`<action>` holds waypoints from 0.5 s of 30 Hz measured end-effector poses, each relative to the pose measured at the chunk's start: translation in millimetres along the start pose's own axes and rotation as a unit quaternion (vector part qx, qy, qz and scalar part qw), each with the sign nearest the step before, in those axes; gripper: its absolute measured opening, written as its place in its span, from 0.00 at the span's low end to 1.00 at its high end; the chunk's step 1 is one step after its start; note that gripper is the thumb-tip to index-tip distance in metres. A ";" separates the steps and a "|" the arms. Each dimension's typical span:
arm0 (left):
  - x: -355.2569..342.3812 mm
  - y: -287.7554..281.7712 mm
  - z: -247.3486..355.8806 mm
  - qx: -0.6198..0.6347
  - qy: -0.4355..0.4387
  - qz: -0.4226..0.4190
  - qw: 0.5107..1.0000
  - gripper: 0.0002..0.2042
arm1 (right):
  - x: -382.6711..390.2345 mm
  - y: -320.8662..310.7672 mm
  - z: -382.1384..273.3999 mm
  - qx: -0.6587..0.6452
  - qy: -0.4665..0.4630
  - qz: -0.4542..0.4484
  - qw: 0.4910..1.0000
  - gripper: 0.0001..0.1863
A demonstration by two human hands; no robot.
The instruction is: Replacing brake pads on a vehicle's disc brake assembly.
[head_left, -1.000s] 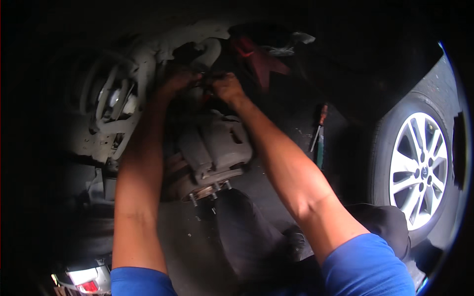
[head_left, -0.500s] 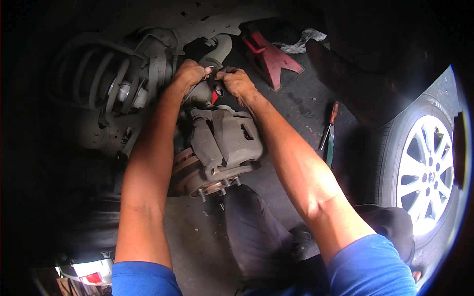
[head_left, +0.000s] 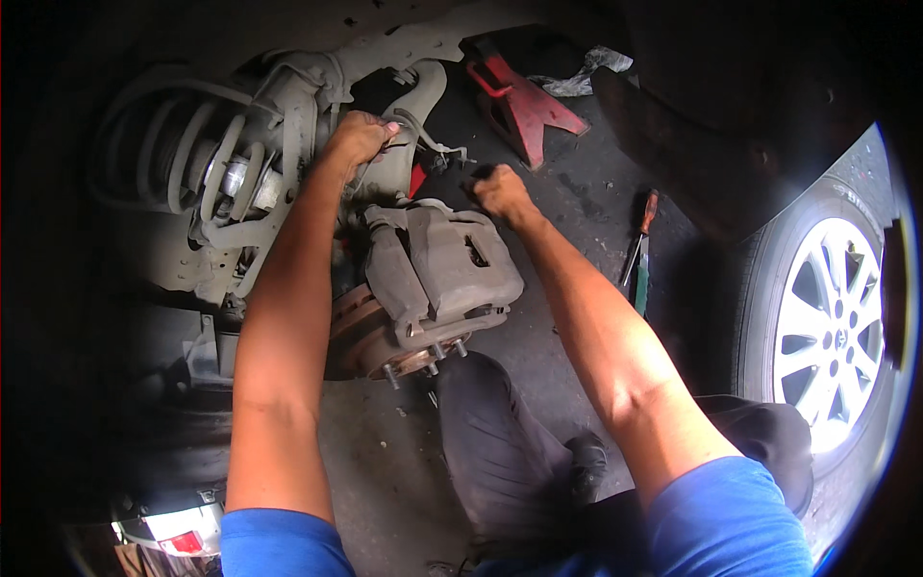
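My left hand [head_left: 361, 140] is closed beside the grey suspension arm [head_left: 419, 96]. Its thumb and fingers are pinched together, and what they hold cannot be made out. A thin, bent metal line or bracket [head_left: 435, 144] sticks out to the right of that hand, its end free. Apart from it, my right hand [head_left: 502, 194] is curled closed, with dark fingertips; whatever is in it is hidden. Below both hands sits the grey brake caliper [head_left: 452, 264] over a rusty brake disc [head_left: 363, 337] with wheel studs [head_left: 437, 352] pointing toward me.
A coil spring [head_left: 216, 173] stands to the left. At the back, a red jack stand [head_left: 524, 111] is on the floor near crumpled plastic [head_left: 586, 75]. An orange-handled screwdriver [head_left: 650, 213] and a green-handled tool [head_left: 641, 284] lie to the right. A wheel [head_left: 769, 317] is at far right.
My right hand has moved right and toward me, away from the left hand and the thin bent line. The left hand has shifted slightly left and stays closed.
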State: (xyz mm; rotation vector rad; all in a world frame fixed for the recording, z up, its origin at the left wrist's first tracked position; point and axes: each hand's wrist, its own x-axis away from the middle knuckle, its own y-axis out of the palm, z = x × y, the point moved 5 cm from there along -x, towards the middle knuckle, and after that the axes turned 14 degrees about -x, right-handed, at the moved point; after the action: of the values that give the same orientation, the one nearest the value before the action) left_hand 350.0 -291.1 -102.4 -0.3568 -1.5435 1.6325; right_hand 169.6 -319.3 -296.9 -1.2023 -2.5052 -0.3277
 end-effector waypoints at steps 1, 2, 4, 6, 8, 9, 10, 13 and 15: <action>2.6 -2.7 2.1 -0.002 0.002 0.011 1.000 0.11 | 5.3 -9.1 19.1 0.087 -0.019 0.009 0.996 0.24; 5.1 -2.7 3.6 0.008 -0.008 0.000 1.000 0.11 | 7.9 -13.6 35.8 0.088 -0.013 0.016 0.996 0.24; 8.7 -4.5 8.7 0.017 -0.015 -0.021 1.000 0.12 | 16.4 -23.0 68.6 0.198 0.002 0.065 0.978 0.20; 12.2 -5.4 10.3 0.019 -0.022 -0.060 0.998 0.15 | 31.9 -26.2 105.2 0.245 -0.011 0.053 0.968 0.19; 15.5 -2.4 11.4 0.024 -0.022 -0.092 0.995 0.17 | 44.5 -35.0 135.7 0.292 -0.027 0.032 0.955 0.19; 16.9 -2.2 12.9 0.023 -0.009 -0.108 0.994 0.16 | 51.4 -33.5 150.0 0.337 -0.035 -0.006 0.941 0.18; 17.4 -1.6 15.0 0.030 0.002 -0.110 0.993 0.16 | 58.1 -30.1 163.2 0.374 -0.044 -0.051 0.925 0.18; 20.5 -2.4 15.4 0.017 0.008 -0.105 0.994 0.15 | 79.9 -33.1 194.5 0.423 -0.083 -0.064 0.900 0.19; 21.2 -4.2 17.9 -0.023 0.015 -0.102 0.994 0.17 | 92.5 -32.6 209.4 0.452 -0.107 -0.080 0.882 0.24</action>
State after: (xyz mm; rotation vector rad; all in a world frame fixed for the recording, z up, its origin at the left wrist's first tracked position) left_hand 326.2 -288.5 -87.8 -0.2382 -1.5442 1.4305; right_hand 47.2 -200.9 -453.4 -0.6511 -2.4179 0.9004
